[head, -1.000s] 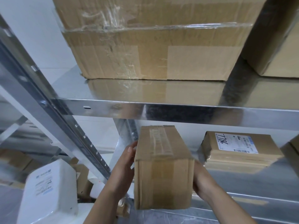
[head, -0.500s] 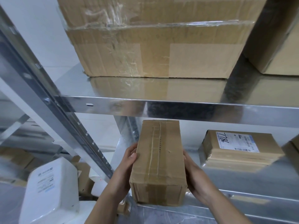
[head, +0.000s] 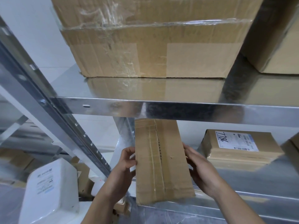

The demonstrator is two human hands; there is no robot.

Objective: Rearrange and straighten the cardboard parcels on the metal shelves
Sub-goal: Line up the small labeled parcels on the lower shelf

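Note:
A narrow taped cardboard parcel (head: 161, 160) lies lengthwise at the left end of the lower metal shelf (head: 252, 183), its near end over the front edge. My left hand (head: 124, 164) grips its left side, fingers curled on the edge. My right hand (head: 200, 172) holds its right side, thumb on top. To the right lies a flat parcel (head: 239, 147) with a white label marked 786. On the upper shelf (head: 161, 107) stands a large taped carton (head: 152, 39).
Another carton (head: 278, 46) stands at the upper right, and a box corner (head: 292, 147) shows at the right edge. The slotted shelf upright (head: 53, 110) slants across the left. Below left are a white plastic container (head: 50, 191) and several small boxes.
Between my hands the narrow parcel has tipped from standing with its end face toward me to lying flat, taped top up. Both hands slid along its sides.

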